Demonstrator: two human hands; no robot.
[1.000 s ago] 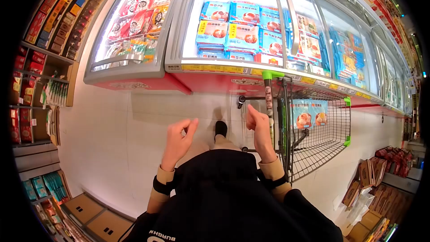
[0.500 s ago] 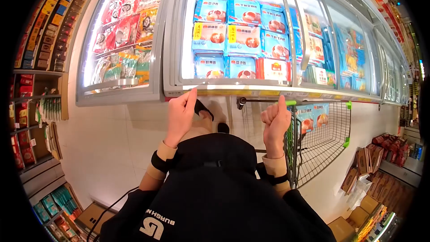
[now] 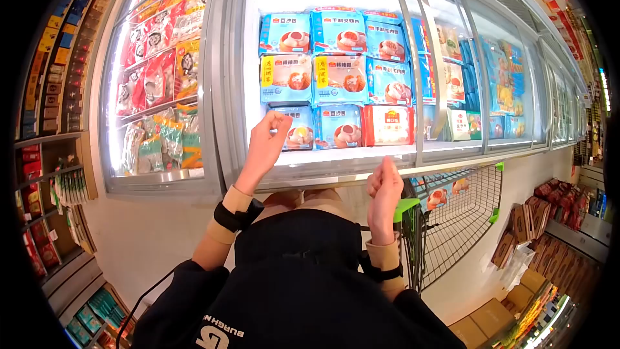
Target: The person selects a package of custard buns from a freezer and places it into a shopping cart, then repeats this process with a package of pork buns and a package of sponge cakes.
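Observation:
My left hand (image 3: pixel 265 145) reaches over the front edge of a lit chest freezer (image 3: pixel 310 171), fingers curled in loosely and nothing visible in them. Just beyond it lies a blue bag of frozen buns (image 3: pixel 299 137) in the front row, partly covered by my fingers. My right hand (image 3: pixel 385 194) is closed in a loose fist by the freezer's front rim, with nothing seen in it. Nearest to that hand inside the freezer is a red and white bag (image 3: pixel 389 125). Peach-coloured bun bags with yellow labels (image 3: pixel 340 79) fill the middle row.
A wire shopping cart (image 3: pixel 462 226) with green corners stands at my right, holding blue packages (image 3: pixel 445 190). A sliding lid's handle (image 3: pixel 441 71) lies right of the bun bags. Another freezer (image 3: pixel 155 181) adjoins on the left. Cardboard boxes (image 3: pixel 491 317) sit at lower right.
I have moved closer to the freezer. My left hand has gone forward over its edge, its raised finger now curled in. My right hand stays near the rim, still closed.

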